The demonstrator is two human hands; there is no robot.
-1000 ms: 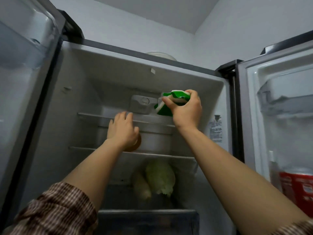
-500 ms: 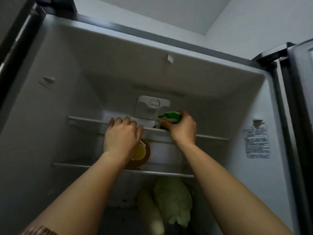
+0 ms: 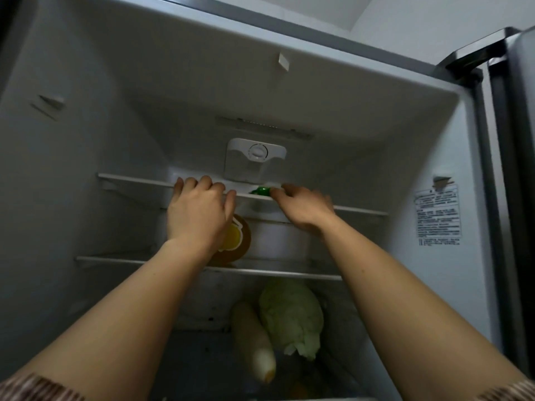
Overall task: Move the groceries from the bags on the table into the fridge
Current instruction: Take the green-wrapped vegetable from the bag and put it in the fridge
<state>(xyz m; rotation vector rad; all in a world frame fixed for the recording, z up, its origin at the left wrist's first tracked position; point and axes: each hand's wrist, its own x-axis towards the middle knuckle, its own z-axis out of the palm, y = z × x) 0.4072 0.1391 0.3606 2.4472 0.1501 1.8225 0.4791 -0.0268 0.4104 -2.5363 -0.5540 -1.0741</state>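
One green packet (image 3: 259, 190) is the item in hand, and it now lies low on the top shelf (image 3: 359, 211) of the fridge (image 3: 405, 140), only a sliver of it showing above the shelf's front edge; a second ago it was held up in the air, well clear of the shelf. That suggests the placing is all but done and the release is next. The right hand (image 3: 304, 208) touches the packet's right end, fingers (image 3: 278, 192) curled toward it, though I cannot tell if they pinch it or merely rest against it. The left hand (image 3: 199, 211) has its fingers folded over the shelf edge, holding nothing else. Beneath it stands an orange-labelled jar (image 3: 236, 241); lower down lie a cabbage (image 3: 291, 315) and a white radish (image 3: 254, 342).
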